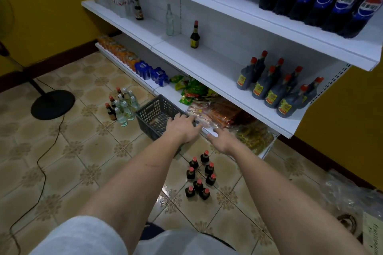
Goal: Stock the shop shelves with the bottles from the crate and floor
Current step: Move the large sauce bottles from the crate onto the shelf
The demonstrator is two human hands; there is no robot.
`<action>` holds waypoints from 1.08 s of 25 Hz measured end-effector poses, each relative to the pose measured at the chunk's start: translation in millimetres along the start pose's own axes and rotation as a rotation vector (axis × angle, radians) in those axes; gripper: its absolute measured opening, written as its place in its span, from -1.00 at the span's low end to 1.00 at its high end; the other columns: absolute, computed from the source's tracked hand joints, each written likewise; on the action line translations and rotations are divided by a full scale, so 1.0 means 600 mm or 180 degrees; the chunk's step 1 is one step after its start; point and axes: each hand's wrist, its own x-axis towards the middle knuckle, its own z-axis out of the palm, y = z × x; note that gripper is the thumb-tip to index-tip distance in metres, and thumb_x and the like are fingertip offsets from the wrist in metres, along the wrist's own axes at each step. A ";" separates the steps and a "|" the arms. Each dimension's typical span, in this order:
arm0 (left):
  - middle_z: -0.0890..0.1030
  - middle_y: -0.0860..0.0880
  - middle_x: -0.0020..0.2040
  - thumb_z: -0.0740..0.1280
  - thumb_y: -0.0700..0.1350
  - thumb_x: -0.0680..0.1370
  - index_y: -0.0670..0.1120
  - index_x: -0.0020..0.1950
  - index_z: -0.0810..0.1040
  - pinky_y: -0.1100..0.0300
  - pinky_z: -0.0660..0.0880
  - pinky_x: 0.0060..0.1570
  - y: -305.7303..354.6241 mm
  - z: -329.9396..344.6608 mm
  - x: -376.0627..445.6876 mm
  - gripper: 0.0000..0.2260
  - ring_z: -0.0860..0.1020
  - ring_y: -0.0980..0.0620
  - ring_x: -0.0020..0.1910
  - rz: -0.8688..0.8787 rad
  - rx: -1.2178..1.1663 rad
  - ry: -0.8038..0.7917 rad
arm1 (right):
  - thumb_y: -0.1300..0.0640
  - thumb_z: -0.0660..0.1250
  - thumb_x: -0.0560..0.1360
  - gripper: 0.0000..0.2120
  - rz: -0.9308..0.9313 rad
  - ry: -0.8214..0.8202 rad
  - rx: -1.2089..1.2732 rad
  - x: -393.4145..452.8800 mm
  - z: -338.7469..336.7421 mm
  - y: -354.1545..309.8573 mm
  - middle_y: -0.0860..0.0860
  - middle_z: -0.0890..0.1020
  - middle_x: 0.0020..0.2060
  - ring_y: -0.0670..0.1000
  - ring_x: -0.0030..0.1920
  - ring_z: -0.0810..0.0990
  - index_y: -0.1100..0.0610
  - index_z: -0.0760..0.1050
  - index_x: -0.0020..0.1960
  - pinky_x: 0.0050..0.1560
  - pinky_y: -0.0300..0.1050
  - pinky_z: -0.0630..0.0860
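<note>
A dark grey plastic crate (153,113) stands on the tiled floor against the bottom shelf; it looks empty. My left hand (183,127) hovers over its near right corner, fingers spread, holding nothing. My right hand (222,139) reaches beside it toward the bottom shelf edge, also open and empty. Below my hands several small dark bottles with red caps (200,176) stand on the floor. Left of the crate stands a cluster of clear and dark bottles (122,105). The middle shelf (207,58) holds one dark bottle (194,35), a clear bottle (170,20) and several large dark bottles (277,87).
Snack packets (209,107) fill the bottom shelf beside the crate. Cola bottles (323,4) line the upper shelf. A fan base (52,104) and its cable (44,163) lie on the floor to the left. A plastic bag (352,196) lies at the right.
</note>
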 end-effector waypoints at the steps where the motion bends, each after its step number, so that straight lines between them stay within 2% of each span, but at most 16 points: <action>1: 0.32 -0.13 0.51 -0.03 0.29 0.57 0.04 0.53 0.24 -0.22 0.09 0.47 -0.019 -0.007 0.006 -0.41 0.16 -0.15 0.52 0.0044 -0.0010 0.0032 | -0.26 0.04 0.60 -0.36 -0.0026 0.0017 0.0021 0.008 0.002 -0.024 0.10 0.09 0.58 0.22 0.55 0.06 0.04 0.12 0.58 0.50 0.19 0.12; 4: 0.31 -0.13 0.51 -0.02 0.29 0.57 0.03 0.53 0.23 -0.22 0.09 0.48 -0.092 -0.027 0.027 -0.41 0.16 -0.15 0.53 0.0076 -0.0061 0.0084 | -0.24 0.07 0.60 -0.37 -0.0069 0.0125 0.0012 0.036 0.016 -0.108 0.11 0.15 0.56 0.21 0.54 0.11 0.06 0.15 0.57 0.48 0.14 0.16; 9: 0.29 -0.12 0.53 0.00 0.30 0.57 0.04 0.55 0.21 -0.21 0.07 0.49 -0.276 -0.070 0.073 -0.39 0.16 -0.14 0.53 0.0080 -0.0021 0.0047 | -0.21 0.09 0.60 -0.44 -0.0113 0.0252 0.0188 0.115 0.061 -0.284 0.15 0.36 0.45 0.21 0.43 0.32 0.08 0.28 0.49 0.40 0.13 0.31; 13: 0.29 -0.13 0.53 0.00 0.30 0.57 0.04 0.55 0.20 -0.20 0.08 0.48 -0.376 -0.104 0.110 -0.39 0.16 -0.14 0.53 0.0152 0.0141 -0.0162 | -0.21 0.11 0.59 -0.40 0.0029 0.0240 0.0452 0.159 0.088 -0.382 0.16 0.33 0.47 0.22 0.44 0.30 0.11 0.26 0.51 0.42 0.13 0.30; 19: 0.31 -0.12 0.51 0.01 0.26 0.59 0.01 0.55 0.22 -0.20 0.10 0.47 -0.382 -0.102 0.212 -0.42 0.19 -0.14 0.51 0.0608 0.0202 -0.0379 | -0.15 0.17 0.59 -0.46 0.0606 0.0228 0.0663 0.207 0.105 -0.357 0.15 0.38 0.44 0.18 0.41 0.36 0.10 0.33 0.47 0.38 0.04 0.33; 23: 0.31 -0.15 0.51 0.05 0.24 0.59 -0.01 0.55 0.22 -0.17 0.15 0.46 -0.362 -0.080 0.291 -0.41 0.21 -0.17 0.50 0.0722 0.0056 -0.0819 | -0.14 0.10 0.62 -0.42 0.0999 -0.0008 0.1066 0.266 0.119 -0.324 0.16 0.35 0.47 0.17 0.44 0.34 0.18 0.23 0.53 0.41 0.03 0.31; 27: 0.36 -0.19 0.48 0.10 0.20 0.59 -0.03 0.50 0.29 -0.11 0.27 0.41 -0.364 -0.084 0.373 -0.47 0.30 -0.19 0.46 0.0717 -0.0119 -0.0940 | -0.05 0.08 0.64 -0.52 0.1115 -0.0097 0.1553 0.337 0.125 -0.345 0.20 0.45 0.38 0.21 0.34 0.43 0.22 0.35 0.43 0.32 0.00 0.38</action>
